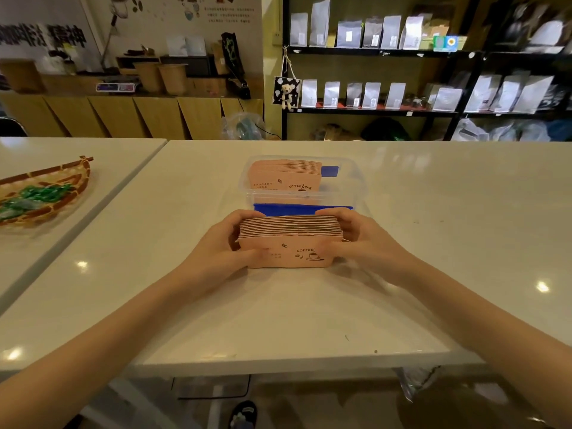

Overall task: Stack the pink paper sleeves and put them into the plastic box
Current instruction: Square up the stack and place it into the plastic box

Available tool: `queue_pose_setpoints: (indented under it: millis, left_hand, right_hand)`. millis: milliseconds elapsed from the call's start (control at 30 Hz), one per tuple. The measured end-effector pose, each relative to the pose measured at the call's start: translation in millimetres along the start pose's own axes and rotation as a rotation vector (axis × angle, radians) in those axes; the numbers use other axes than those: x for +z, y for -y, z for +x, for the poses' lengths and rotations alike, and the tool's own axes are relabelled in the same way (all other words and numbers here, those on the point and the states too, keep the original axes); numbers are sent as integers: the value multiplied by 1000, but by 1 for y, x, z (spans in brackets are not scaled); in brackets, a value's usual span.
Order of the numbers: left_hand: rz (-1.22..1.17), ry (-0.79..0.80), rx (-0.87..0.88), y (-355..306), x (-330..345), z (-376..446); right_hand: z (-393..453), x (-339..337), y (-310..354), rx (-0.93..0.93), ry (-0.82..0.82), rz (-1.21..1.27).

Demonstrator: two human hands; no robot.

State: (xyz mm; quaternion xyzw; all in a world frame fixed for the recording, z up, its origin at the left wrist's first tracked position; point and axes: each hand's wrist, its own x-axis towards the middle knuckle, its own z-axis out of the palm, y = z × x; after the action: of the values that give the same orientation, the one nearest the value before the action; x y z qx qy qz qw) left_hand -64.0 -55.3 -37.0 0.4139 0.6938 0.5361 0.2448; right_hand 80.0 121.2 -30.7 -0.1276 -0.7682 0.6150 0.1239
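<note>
Now both hands are squaring a stack of pink paper sleeves (289, 243), which is standing on edge on the table (433, 243) just in front of the plastic box (359, 184). The left hand (223, 243) and right hand (362, 239) are pinching its ends, fingers (247, 215) curled over the top. Another pink bundle (284, 174) is already sitting inside. Next, probably, comes lifting the stack over the near wall without letting it fan out.
</note>
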Motion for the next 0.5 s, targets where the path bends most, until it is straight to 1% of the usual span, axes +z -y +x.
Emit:
queue_pose_setpoints:
  millis: [133,200,333,400,500]
  left_hand:
    - [276,33,57,-5,-13,5]
    - [380,61,74,-11,-16,10]
    - [573,194,77,-32,-21,18]
    - [636,224,114,-44,-26,22]
    - [676,203,160,-69,-37,31]
  right_hand:
    - [3,-12,7,13,79,-163]
    - [7,-15,13,5,102,-293]
    - [12,-19,32,-8,168,-595]
    - [13,-23,45,-32,201,-647]
    - [18,-32,69,-79,188,-652]
